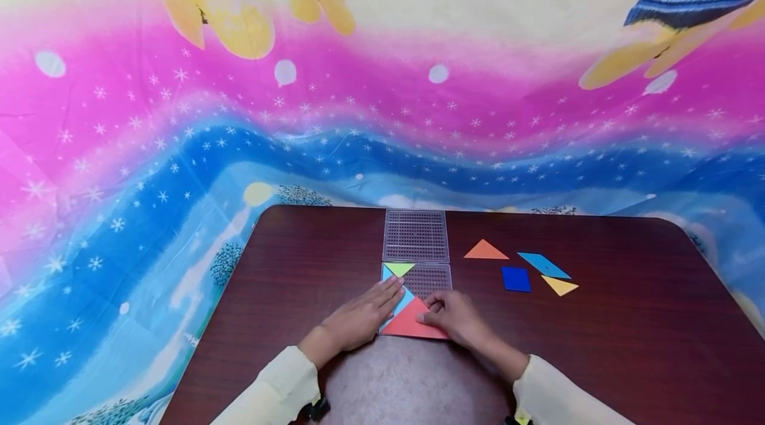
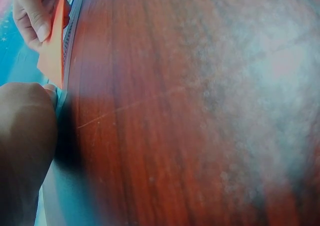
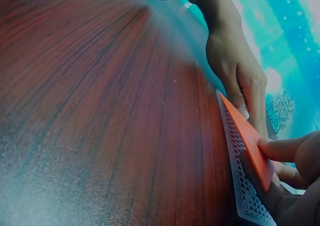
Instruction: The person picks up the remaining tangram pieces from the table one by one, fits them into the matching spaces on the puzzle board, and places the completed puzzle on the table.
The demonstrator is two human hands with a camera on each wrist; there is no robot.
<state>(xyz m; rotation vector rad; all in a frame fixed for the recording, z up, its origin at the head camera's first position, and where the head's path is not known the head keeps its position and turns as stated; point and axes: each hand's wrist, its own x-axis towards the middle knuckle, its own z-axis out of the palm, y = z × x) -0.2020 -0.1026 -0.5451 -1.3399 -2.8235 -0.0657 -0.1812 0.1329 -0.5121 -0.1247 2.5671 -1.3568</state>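
My right hand (image 1: 457,319) pinches a large coral-red triangle tile (image 1: 409,323) near its right corner, thumb on top. In the right wrist view the red tile (image 3: 252,146) tilts up from the clear perforated tray (image 3: 241,186), with fingertips under its raised side. My left hand (image 1: 364,312) lies with straight fingers across a light blue triangle tile (image 1: 404,301) at the tray's left side, partly covering it. A small lime-green triangle tile (image 1: 400,268) sits in the tray's upper left corner. Bare perforated tray floor (image 1: 433,279) shows above my right hand.
Right of the tray lie an orange triangle (image 1: 486,250), a blue parallelogram (image 1: 544,265), a dark blue square (image 1: 516,279) and a yellow triangle (image 1: 559,285). A second perforated panel (image 1: 415,236) adjoins the tray's far side. A patterned cloth (image 1: 382,113) hangs behind the brown table (image 1: 645,319).
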